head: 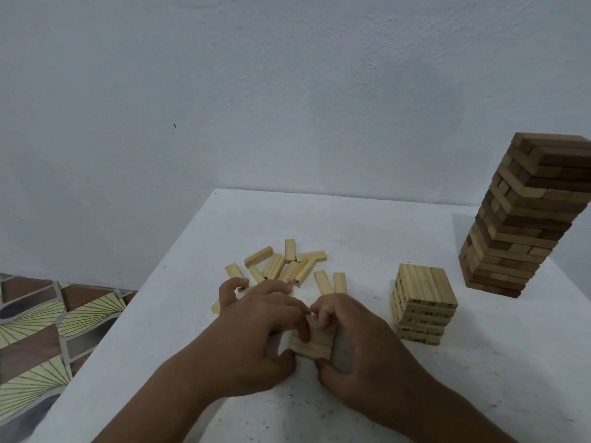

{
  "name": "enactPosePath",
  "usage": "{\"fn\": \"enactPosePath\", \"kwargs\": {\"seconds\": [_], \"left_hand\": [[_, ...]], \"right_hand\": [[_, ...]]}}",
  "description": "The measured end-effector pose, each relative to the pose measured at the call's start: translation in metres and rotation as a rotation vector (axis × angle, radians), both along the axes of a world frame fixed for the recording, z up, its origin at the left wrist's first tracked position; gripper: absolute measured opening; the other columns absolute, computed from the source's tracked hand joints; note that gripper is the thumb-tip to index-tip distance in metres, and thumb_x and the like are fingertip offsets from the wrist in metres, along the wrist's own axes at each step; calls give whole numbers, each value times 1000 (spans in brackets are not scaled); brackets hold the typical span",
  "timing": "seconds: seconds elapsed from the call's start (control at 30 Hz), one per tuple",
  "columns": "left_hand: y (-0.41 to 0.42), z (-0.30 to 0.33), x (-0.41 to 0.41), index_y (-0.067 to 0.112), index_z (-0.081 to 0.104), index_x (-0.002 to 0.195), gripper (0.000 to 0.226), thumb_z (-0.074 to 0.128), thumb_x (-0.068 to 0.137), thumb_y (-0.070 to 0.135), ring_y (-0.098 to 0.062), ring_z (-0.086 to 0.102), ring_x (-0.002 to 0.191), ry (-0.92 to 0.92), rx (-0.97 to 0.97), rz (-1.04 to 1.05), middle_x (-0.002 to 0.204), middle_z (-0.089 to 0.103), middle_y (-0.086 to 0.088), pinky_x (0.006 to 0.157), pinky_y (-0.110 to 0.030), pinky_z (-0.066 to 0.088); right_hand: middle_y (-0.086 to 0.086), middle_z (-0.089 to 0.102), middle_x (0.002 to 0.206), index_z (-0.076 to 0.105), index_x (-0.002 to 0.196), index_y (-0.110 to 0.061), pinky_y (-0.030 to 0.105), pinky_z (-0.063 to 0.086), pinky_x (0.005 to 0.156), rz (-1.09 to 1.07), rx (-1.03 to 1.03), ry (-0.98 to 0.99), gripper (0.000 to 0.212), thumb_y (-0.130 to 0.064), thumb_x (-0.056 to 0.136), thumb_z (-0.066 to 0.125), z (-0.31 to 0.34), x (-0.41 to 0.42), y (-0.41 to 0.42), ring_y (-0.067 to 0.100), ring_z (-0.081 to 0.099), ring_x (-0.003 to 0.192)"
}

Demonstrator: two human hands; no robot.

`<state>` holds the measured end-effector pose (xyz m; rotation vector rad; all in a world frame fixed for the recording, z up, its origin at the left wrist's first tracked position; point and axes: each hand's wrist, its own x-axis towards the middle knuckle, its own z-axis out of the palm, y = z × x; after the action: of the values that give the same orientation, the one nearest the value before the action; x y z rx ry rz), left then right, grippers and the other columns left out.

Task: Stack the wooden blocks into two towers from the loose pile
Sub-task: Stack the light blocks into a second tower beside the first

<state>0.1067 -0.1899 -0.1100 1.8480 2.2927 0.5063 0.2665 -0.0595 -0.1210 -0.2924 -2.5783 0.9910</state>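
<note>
Both our left hand (252,330) and right hand (348,340) pinch a small bundle of pale wooden blocks (315,342) between them. Light, rigid and smooth, they likely slip apart, so we squeeze the bundle's long sides; the loose pile (287,266) lies just beyond.

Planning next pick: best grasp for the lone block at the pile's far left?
Pinch the far-left block across its two long sides, coming from above. It lies flat on the table, apart from the pile, but the left hand crowds its near end.
</note>
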Motion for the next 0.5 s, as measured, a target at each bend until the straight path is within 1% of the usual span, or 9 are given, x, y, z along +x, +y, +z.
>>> {"fn": "enactPosePath", "kwargs": {"seconds": [0.07, 0.13, 0.17, 0.23, 0.33, 0.43, 0.47, 0.5], "left_hand": [[0, 0, 0, 42, 60, 94, 22, 62, 72, 43, 14, 22, 133, 3, 28, -3, 116, 54, 39, 108, -36, 0], [0, -1, 0, 42, 56, 89, 22, 65, 69, 45, 11, 30, 129, -1, 54, -1, 110, 57, 34, 107, -36, 6], [-1, -1, -1, 42, 53, 88, 24, 66, 68, 45, 9, 34, 127, -12, 67, 3, 107, 59, 31, 107, -37, 8], [-2, -1, -1, 46, 46, 88, 30, 69, 68, 46, 6, 39, 123, -44, 84, 19, 104, 59, 25, 108, -39, 12], [-1, 2, 1, 47, 41, 89, 37, 72, 69, 42, 4, 46, 116, -103, 138, 45, 106, 59, 27, 107, -38, 19], [-1, 11, 6, 43, 41, 93, 38, 69, 66, 43, 2, 51, 112, -234, 242, 81, 111, 61, 27, 105, -33, 23], [-1, 15, 8, 43, 42, 94, 39, 68, 65, 43, -1, 52, 112, -295, 277, 99, 113, 62, 26, 105, -33, 26], [-1, 19, 9, 41, 43, 95, 40, 68, 65, 41, -5, 53, 113, -363, 312, 113, 115, 63, 25, 104, -37, 31]], "right_hand": [[-21, 47, 108, 39, 101, -34, 30, 52, 74, -26, 75, -45, 40, -34, 74, 67, 1, 1, 1, 6, 51, 99], [-25, 41, 103, 34, 103, -39, 22, 51, 73, -68, 158, -91, 44, -43, 72, 65, 2, 2, 1, -2, 43, 99], [-25, 39, 100, 33, 102, -39, 21, 50, 72, -88, 168, -103, 44, -44, 71, 64, 3, 2, 0, -4, 41, 97], [-22, 41, 97, 33, 100, -39, 20, 49, 70, -118, 160, -105, 42, -42, 72, 64, 3, 2, 0, -5, 41, 94], [-20, 44, 93, 34, 99, -39, 21, 48, 68, -130, 136, -69, 38, -39, 75, 64, 5, 2, -1, -3, 43, 91], [-20, 48, 96, 35, 101, -40, 23, 49, 71, -148, 111, -11, 38, -37, 78, 65, 13, 5, 0, 0, 47, 91], [-20, 49, 99, 35, 102, -40, 24, 49, 71, -153, 110, 17, 38, -36, 79, 66, 18, 6, 0, 2, 49, 90], [-20, 51, 101, 36, 102, -40, 24, 48, 71, -159, 113, 45, 39, -34, 80, 66, 23, 8, 0, 4, 50, 89]]}}
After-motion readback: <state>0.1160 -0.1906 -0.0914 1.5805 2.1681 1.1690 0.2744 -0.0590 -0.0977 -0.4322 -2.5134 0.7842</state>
